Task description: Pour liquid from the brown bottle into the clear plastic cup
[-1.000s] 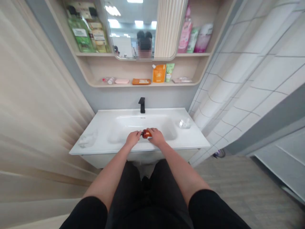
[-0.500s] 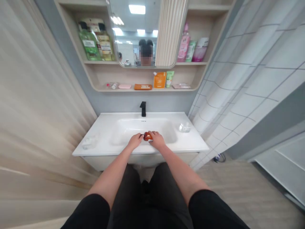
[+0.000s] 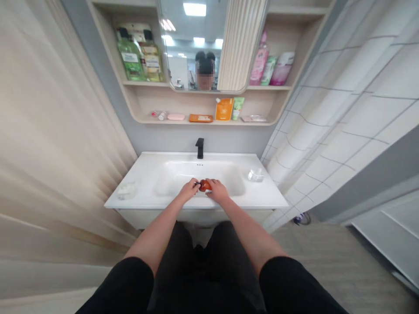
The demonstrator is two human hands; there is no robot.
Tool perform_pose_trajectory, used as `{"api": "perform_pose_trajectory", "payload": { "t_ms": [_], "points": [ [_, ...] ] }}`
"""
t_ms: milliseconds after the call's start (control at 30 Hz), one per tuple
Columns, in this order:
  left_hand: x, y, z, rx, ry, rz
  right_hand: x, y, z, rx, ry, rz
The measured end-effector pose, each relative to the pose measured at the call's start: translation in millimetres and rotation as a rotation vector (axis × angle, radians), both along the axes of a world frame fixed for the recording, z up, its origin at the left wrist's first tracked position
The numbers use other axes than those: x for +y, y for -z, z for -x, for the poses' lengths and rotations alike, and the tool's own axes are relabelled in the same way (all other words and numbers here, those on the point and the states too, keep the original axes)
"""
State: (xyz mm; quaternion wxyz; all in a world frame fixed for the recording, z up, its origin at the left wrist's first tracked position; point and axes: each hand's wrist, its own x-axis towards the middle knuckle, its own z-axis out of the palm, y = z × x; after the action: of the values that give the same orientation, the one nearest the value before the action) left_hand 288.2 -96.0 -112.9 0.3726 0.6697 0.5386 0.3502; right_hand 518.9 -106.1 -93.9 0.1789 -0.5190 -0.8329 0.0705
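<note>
An amber bottle with a dark pump top (image 3: pixel 205 186) lies on its side over the front of the white sink basin (image 3: pixel 170 174). My right hand (image 3: pixel 218 191) is wrapped round the bottle's body. At its other end, the fingers of my left hand (image 3: pixel 189 191) are closed on the dark top, which points left. My fingers hide part of the top and the bottle's base. Behind the hands, a black faucet (image 3: pixel 200 148) stands at the back of the sink.
A clear container (image 3: pixel 255 175) stands on the right of the counter and another clear item (image 3: pixel 126 191) on the left. Above, a shelf (image 3: pixel 144 122) bears an orange pouch (image 3: pixel 224 109), a green tube (image 3: pixel 238 108) and a pink bar-shaped item (image 3: pixel 176 117). Curtains (image 3: pixel 65 152) hang at the left.
The view has shifted slightly, so the sink and shelf sit a little further right. My left fingers have shifted a little on the dark top; my right hand still holds the bottle.
</note>
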Motion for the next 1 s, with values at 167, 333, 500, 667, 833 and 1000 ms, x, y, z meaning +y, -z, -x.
{"api": "perform_pose_trajectory", "payload": {
  "t_ms": [167, 333, 500, 667, 833, 1000],
  "points": [
    [1.8, -4.9, 2.3, -0.025, -0.074, -0.035, 1.6, 1.4, -0.7, 0.009, 0.021, 0.018],
    [5.6, -6.3, 12.0, -0.11, -0.292, -0.048, 3.1, 2.8, -1.4, 0.034, 0.037, 0.033],
    [9.5, -1.5, 17.0, -0.15, -0.366, -0.055, 2.3, 2.2, -0.7, 0.027, 0.094, 0.044],
    [10.0, 2.8, 13.4, -0.175, -0.354, -0.033, 3.4, 3.0, -1.1, 0.043, 0.125, 0.038],
    [6.7, 7.8, 9.8, -0.211, -0.331, -0.083, 6.9, 6.9, -2.2, 0.06, 0.111, 0.064],
    [24.4, -15.5, 61.1, 0.033, -0.394, -0.182, 12.0, 14.9, -7.3, 0.094, 0.081, 0.047]
  ]
}}
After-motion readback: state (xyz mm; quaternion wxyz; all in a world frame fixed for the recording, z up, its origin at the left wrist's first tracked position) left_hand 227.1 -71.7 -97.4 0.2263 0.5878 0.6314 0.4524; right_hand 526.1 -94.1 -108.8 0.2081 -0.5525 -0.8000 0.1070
